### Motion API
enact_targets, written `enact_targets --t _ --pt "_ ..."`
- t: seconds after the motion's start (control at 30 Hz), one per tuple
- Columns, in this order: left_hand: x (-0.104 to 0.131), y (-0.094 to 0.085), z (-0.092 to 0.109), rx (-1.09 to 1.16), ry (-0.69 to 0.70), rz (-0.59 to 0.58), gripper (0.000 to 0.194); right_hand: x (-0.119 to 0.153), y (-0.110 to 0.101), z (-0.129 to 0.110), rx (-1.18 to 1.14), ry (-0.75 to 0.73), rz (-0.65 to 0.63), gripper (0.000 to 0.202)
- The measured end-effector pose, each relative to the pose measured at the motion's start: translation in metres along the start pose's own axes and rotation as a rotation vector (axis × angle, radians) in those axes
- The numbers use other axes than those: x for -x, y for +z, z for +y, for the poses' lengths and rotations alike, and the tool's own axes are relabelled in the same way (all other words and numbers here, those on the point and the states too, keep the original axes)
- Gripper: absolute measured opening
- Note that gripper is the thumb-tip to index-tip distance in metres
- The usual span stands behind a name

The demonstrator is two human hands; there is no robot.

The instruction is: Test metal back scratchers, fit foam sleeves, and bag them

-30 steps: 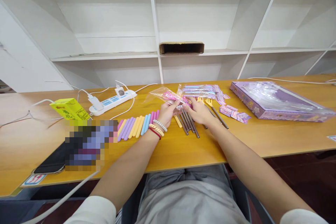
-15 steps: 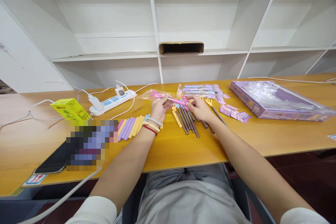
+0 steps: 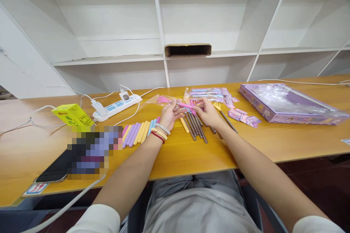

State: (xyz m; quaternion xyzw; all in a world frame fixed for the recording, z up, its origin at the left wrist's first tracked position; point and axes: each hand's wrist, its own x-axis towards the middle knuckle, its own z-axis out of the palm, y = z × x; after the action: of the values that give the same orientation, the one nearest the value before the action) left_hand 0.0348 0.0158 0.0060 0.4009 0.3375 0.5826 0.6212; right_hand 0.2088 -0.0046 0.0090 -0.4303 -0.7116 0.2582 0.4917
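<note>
Between my hands lies a pink back scratcher [image 3: 186, 106], held level above the table, its hand-shaped head pointing left. My left hand [image 3: 168, 113] pinches it near the middle, by the metal rod. On the handle's right end are the fingers of my right hand [image 3: 205, 112]. Clear plastic film surrounds the pink head. Below my hands, several metal rods [image 3: 202, 131] with coloured claw heads lie in a loose bunch, alongside a yellow handle [image 3: 184, 125]. A row of purple, yellow and blue handles [image 3: 140, 133] sits left of my left wrist.
Behind my hands are packed scratchers in a clear bag [image 3: 206, 94]. Printed cards [image 3: 244, 117] and a purple box [image 3: 284, 116] lie to the right. On the left stand a power strip [image 3: 117, 107], a yellow-green carton [image 3: 72, 114] and a black phone [image 3: 53, 165]. White shelving [image 3: 207, 11] rises behind.
My left hand has shifted slightly right along the back scratcher, towards my right hand. The scratcher's pink head and its film have moved little.
</note>
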Motion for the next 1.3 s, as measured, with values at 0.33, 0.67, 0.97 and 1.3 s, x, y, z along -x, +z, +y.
enact_targets --t 0.33,0.67,0.97,1.3 --pt "0.009 0.005 -0.006 -0.131 -0.103 -0.175 0.034 0.000 0.002 0.011 0.029 -0.069 -0.009 0.028" --pt "0.003 0.005 -0.001 -0.006 -0.020 -0.057 0.031 0.003 0.004 0.002 0.006 -0.037 -0.106 0.031" --pt "-0.002 -0.001 0.011 0.034 -0.015 0.010 0.028 0.001 -0.005 -0.001 -0.523 0.097 -0.379 0.042" --pt "0.008 0.004 0.002 -0.076 -0.083 -0.233 0.030 0.001 -0.003 0.004 -0.557 0.109 -0.416 0.041"
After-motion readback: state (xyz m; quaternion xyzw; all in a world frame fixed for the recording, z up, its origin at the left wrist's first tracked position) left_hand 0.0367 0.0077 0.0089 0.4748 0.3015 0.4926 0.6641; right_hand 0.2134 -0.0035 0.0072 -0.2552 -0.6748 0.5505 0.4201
